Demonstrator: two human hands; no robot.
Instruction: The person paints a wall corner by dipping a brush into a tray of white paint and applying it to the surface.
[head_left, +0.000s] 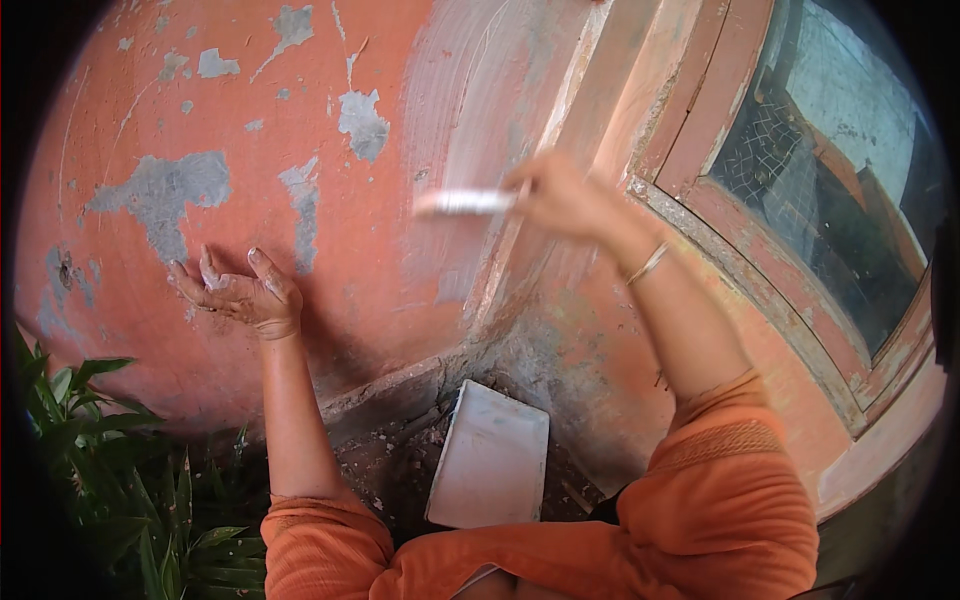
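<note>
My right hand (565, 195) is closed around a paintbrush (465, 202), smeared by motion and pointing left toward the wall. Its bristle end is close to the orange wall (350, 220), beside a streaky whitish coat (455, 110) that runs down near the corner. I cannot tell whether the bristles touch the wall. At the left, my left hand (240, 290) is held palm up before the wall, fingers apart and slightly curled, with pale smears on the fingertips. It holds nothing. Grey patches (185, 195) show where the orange paint has flaked off.
Below, between my arms, a white rectangular tray (492, 455) leans in the corner among debris. Leafy green plants (130, 480) grow at the lower left. To the right is a worn wooden window frame (765, 265) with glass panes (830, 150).
</note>
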